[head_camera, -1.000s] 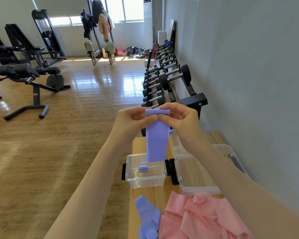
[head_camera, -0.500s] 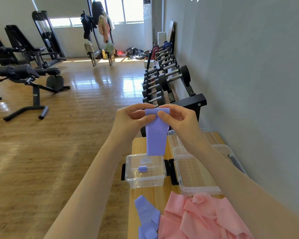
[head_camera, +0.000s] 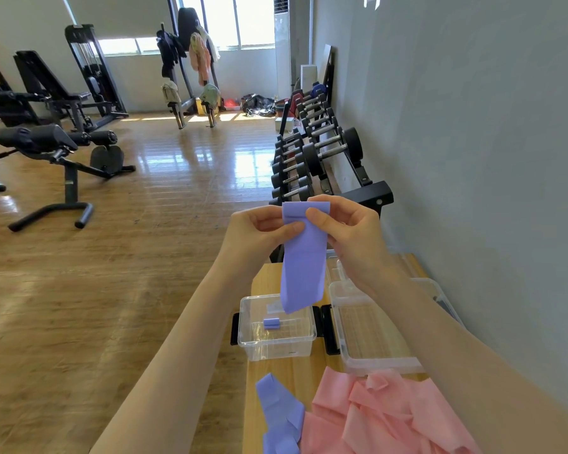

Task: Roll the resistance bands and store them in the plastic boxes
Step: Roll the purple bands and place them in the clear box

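Observation:
I hold a purple resistance band (head_camera: 304, 267) upright in the air above the table. My left hand (head_camera: 259, 234) and my right hand (head_camera: 348, 231) both pinch its top end, which is folded over once. Its free end hangs down over a small clear plastic box (head_camera: 276, 348) that has one rolled purple band (head_camera: 271, 323) inside. A larger clear box (head_camera: 374, 358) stands to the right of it. At the near edge of the table lie more purple bands (head_camera: 281, 414) and a heap of pink bands (head_camera: 384, 417).
The narrow wooden table (head_camera: 259, 388) stands against a grey wall on the right. Behind it is a black dumbbell rack (head_camera: 312, 155). Wooden floor with weight benches (head_camera: 53, 149) spreads out to the left.
The hanging part of the purple band has become shorter as its top end was folded over between my fingers. Both hands stayed at about the same height.

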